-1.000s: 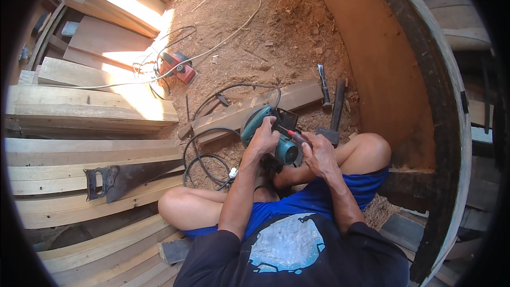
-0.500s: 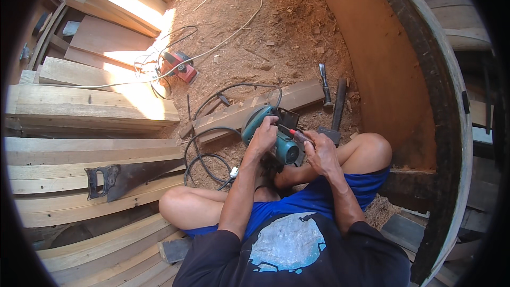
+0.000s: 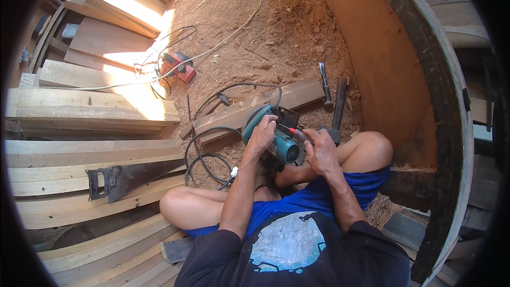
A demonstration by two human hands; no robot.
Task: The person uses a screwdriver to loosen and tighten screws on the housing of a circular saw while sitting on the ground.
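I sit cross-legged on a sawdust floor with a teal circular saw [image 3: 276, 141] in front of my knees. My left hand [image 3: 262, 134] grips the top of the saw's body. My right hand [image 3: 317, 151] holds a red-handled screwdriver [image 3: 293, 132] whose tip points into the saw near its blade guard. The saw's black cable [image 3: 204, 151] loops across the floor to my left. The saw rests over the end of a wooden plank [image 3: 255, 107].
A handsaw [image 3: 125, 176] lies on stacked planks [image 3: 79, 154] at my left. A red power tool [image 3: 179, 66] sits farther off with its cord. A chisel [image 3: 324, 82] and a hammer [image 3: 338, 109] lie beside the curved wooden hull wall [image 3: 382, 58] on my right.
My hands and the saw have stayed nearly in place; the right hand with the screwdriver has shifted slightly against the saw.
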